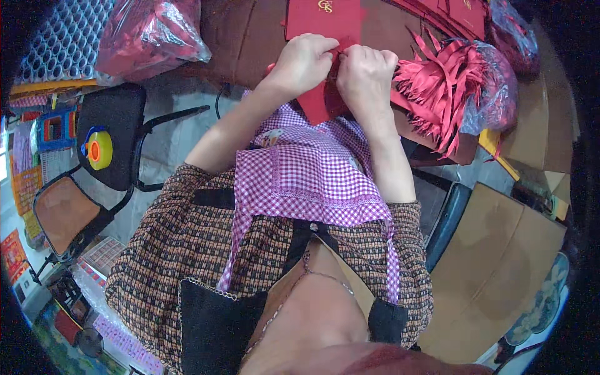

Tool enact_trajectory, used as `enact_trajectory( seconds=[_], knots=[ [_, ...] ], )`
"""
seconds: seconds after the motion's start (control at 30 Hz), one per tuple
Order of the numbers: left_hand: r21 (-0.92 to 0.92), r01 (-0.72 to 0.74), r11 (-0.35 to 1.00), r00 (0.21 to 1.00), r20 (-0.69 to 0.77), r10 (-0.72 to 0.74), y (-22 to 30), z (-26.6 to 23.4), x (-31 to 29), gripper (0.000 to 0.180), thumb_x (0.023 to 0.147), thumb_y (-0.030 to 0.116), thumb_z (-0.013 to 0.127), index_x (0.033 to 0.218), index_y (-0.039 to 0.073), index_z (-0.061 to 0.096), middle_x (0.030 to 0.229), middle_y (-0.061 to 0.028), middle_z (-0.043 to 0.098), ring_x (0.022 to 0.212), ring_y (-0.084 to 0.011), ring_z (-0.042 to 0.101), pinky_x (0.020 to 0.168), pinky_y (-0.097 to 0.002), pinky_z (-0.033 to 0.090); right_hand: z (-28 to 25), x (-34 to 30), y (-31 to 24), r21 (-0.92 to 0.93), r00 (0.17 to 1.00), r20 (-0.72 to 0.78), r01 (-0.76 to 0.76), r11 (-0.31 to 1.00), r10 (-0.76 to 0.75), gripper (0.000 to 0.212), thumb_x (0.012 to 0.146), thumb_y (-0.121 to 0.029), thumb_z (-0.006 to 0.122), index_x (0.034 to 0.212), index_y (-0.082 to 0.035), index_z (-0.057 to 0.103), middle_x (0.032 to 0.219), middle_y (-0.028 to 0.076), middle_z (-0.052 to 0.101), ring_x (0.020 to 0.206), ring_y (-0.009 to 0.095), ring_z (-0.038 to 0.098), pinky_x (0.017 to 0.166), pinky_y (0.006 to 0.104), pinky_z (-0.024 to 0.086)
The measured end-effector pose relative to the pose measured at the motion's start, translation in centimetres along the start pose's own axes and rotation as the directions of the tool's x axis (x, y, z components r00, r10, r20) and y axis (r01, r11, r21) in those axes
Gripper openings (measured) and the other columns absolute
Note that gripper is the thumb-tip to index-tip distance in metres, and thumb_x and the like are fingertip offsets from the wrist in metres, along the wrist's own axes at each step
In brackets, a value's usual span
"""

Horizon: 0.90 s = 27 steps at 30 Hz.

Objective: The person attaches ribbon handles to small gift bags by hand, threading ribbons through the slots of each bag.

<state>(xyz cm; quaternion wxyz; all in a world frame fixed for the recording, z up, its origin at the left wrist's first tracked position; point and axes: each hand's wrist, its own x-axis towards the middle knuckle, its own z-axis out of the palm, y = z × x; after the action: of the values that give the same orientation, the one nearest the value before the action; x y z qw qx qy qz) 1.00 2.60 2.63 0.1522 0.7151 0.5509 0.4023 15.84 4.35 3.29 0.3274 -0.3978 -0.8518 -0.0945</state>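
A flat red paper piece with a gold mark, like a gift bag or box sleeve [322, 24], lies before me on the brown work surface. Its lower red part [314, 107] comes down between my wrists toward my lap. My left hand [304, 62] is closed at its left side, fingertips pinched. Close by on the right, my right hand [364, 78] is curled with thumb and fingers pressed together. Both pinch what looks like a thin red ribbon, mostly hidden by my fingers. A bundle of cut red ribbons [440, 87] spills from a clear plastic bag beside my right hand.
A clear bag of red material [153, 40] and a blue-grey tray of round cells [59, 44] stand at far left. A black chair [112, 131] carries a yellow-orange tape roll [99, 150]. Cardboard [494, 250] lies at right. More red pieces [459, 15] are stacked at far right.
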Motion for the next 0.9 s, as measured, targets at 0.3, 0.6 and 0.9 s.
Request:
enact_trajectory(
  seconds=[0.3, 0.6, 0.9],
  knots=[
    [0.089, -0.284, 0.955, 0.956, -0.053, 0.289, 1.4, 0.3, -0.4, 0.017, 0.073, 0.006, 0.055, 0.088, 0.004, 0.063, 0.074, -0.0122, 0.061, 0.075, -0.0300, 0.057, 0.071, -0.0422, 0.044, -1.5, 0.6, 0.7, 0.330, 0.878, 0.301, -0.462, 0.823, 0.372, 0.022, 0.077, -0.019, 0.067, 0.078, 0.002, 0.062, 0.074, 0.019, 0.064, 0.068, 0.031, 0.064, 0.062, 0.0368, 0.049],
    [-0.057, -0.030, 0.998, 0.991, 0.130, 0.037, 2.0, -1.6, 0.3, 0.027, 0.076, 0.007, 0.052, 0.100, 0.003, 0.064, 0.096, -0.0192, 0.064, 0.093, -0.0350, 0.059, 0.086, -0.0416, 0.046, -3.7, 1.5, 3.4, 0.285, 0.999, -0.015, 0.054, 0.957, -0.052, 0.024, 0.074, 0.002, 0.064, 0.097, -0.006, 0.064, 0.088, 0.009, 0.060, 0.084, 0.020, 0.059, 0.072, 0.0293, 0.047],
    [-0.327, 0.269, 0.906, 0.822, 0.568, -0.039, 1.0, -2.8, 1.0, 0.025, 0.084, 0.008, 0.053, 0.105, -0.001, 0.063, 0.089, -0.0104, 0.067, 0.083, -0.0146, 0.062, 0.078, -0.0286, 0.048, -2.5, -0.3, 4.1, 0.675, 0.967, 0.253, -0.167, 0.718, -0.013, 0.018, 0.072, 0.007, 0.063, 0.086, -0.004, 0.060, 0.085, 0.007, 0.051, 0.082, 0.020, 0.054, 0.072, 0.0278, 0.045]
  ],
)
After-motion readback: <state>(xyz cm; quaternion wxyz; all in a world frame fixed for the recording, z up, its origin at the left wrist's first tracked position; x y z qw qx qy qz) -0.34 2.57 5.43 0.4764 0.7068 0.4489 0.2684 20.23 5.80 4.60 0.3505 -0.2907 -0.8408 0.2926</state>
